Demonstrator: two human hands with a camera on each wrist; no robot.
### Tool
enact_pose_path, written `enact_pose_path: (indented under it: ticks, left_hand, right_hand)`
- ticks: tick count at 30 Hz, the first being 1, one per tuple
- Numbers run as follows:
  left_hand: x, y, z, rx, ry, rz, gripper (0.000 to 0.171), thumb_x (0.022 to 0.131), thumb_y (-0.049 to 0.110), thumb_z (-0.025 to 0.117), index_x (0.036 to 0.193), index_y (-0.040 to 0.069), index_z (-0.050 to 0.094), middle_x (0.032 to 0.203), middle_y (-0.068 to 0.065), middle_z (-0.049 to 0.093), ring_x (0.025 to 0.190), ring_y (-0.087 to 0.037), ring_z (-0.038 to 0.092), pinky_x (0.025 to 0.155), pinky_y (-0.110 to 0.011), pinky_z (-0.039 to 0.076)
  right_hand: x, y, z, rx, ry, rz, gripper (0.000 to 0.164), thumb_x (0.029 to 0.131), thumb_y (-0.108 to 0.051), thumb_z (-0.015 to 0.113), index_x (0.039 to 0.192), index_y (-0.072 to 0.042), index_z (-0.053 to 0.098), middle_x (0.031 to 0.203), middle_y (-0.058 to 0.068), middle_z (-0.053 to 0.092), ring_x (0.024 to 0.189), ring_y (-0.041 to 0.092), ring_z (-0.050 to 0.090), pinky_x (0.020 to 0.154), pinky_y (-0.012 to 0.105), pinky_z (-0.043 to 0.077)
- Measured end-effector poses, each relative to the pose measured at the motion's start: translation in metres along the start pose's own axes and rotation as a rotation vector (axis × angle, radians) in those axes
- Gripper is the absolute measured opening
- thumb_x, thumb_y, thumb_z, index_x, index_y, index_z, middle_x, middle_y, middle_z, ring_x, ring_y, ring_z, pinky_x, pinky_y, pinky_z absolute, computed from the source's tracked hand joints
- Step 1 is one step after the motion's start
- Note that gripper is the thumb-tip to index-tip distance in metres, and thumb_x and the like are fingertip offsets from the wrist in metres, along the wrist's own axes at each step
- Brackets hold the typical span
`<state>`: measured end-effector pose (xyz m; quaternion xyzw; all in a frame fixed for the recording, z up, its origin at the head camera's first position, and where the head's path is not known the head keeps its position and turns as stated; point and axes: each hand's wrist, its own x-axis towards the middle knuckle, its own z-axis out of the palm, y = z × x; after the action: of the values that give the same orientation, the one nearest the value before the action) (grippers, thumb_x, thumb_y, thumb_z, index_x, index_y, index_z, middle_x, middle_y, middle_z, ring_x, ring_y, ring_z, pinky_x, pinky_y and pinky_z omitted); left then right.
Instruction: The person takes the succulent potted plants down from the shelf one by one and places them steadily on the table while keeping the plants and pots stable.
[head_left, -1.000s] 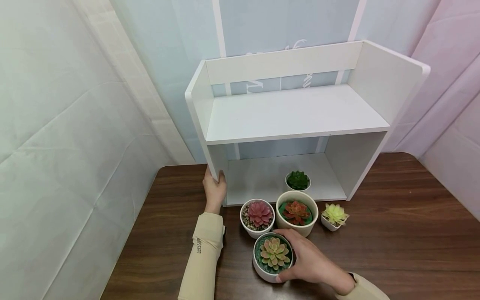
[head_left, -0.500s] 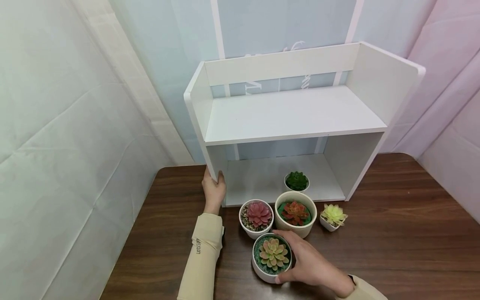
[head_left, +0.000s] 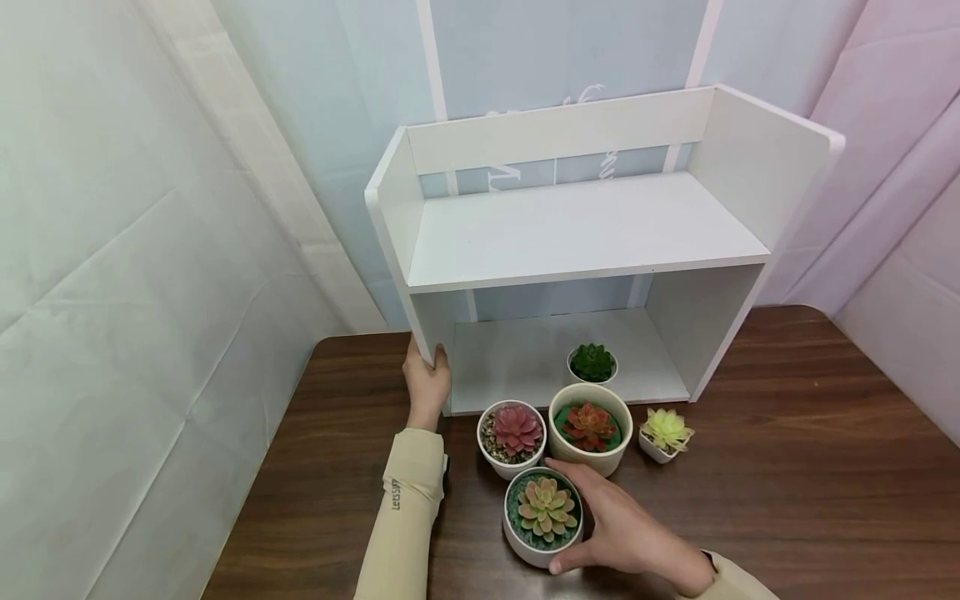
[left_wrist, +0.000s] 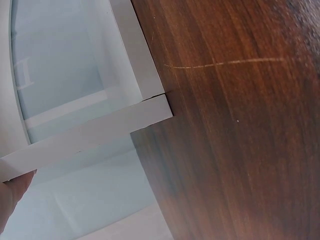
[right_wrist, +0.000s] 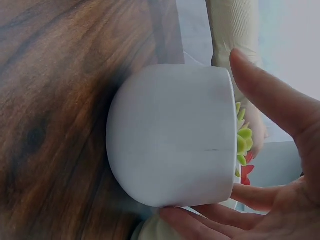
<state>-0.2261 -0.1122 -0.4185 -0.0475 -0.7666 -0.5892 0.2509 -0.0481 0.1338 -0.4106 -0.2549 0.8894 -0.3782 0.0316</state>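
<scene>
My left hand [head_left: 429,385] grips the left side panel of a white two-tier shelf [head_left: 585,229]; in the left wrist view only some of its fingers [left_wrist: 20,186] show at the panel's edge. A white pot [head_left: 531,550] with a yellow-green, pink-edged succulent [head_left: 547,508] stands on the table nearest me. Around its right side spreads my right hand [head_left: 618,521], thumb at the front and fingers behind. In the right wrist view the thumb [right_wrist: 265,95] stands just off the rim of the white pot [right_wrist: 170,135], while fingertips lie close along its other side.
Behind that pot stand a pot with a pink succulent [head_left: 517,429] and a larger cream pot [head_left: 589,462] with a red one. A small yellow-green plant [head_left: 667,430] is to the right. A dark green succulent [head_left: 592,362] sits on the shelf's bottom board.
My right thumb has eased slightly away from the front of the white pot. The left hand keeps its grip on the shelf, and the plants stay in place.
</scene>
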Motion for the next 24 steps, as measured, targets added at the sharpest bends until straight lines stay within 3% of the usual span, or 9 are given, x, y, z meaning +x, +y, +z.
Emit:
enact_pose_path:
  ticks: [9, 16, 24]
  left_hand:
    - [0.001, 0.001, 0.000, 0.009, 0.014, 0.012, 0.043, 0.093, -0.007, 0.049, 0.136, -0.001, 0.046, 0.129, -0.029, 0.055, 0.120, -0.043, 0.053, 0.094, -0.058, 0.045]
    - [0.000, 0.000, 0.001, -0.004, 0.013, 0.002, 0.045, 0.093, -0.007, 0.050, 0.138, 0.001, 0.045, 0.131, -0.029, 0.053, 0.122, -0.044, 0.051, 0.095, -0.059, 0.044]
    - [0.000, -0.001, 0.001, -0.007, 0.013, 0.011, 0.045, 0.093, -0.006, 0.050, 0.137, 0.001, 0.046, 0.130, -0.030, 0.054, 0.120, -0.045, 0.052, 0.093, -0.060, 0.045]
  right_hand:
    - [-0.002, -0.003, -0.009, -0.047, 0.025, -0.025, 0.089, 0.064, -0.054, 0.083, 0.134, -0.010, 0.050, 0.127, 0.006, 0.056, 0.111, 0.024, 0.057, 0.086, 0.041, 0.050]
    - [-0.003, -0.003, -0.017, -0.015, 0.082, -0.145, 0.069, 0.072, -0.042, 0.083, 0.127, -0.011, 0.056, 0.122, 0.008, 0.060, 0.108, 0.017, 0.058, 0.081, 0.033, 0.054]
    - [-0.001, -0.006, -0.031, 0.038, 0.156, -0.169, 0.054, 0.076, -0.028, 0.082, 0.122, -0.012, 0.060, 0.117, 0.003, 0.065, 0.099, 0.005, 0.059, 0.079, 0.029, 0.053]
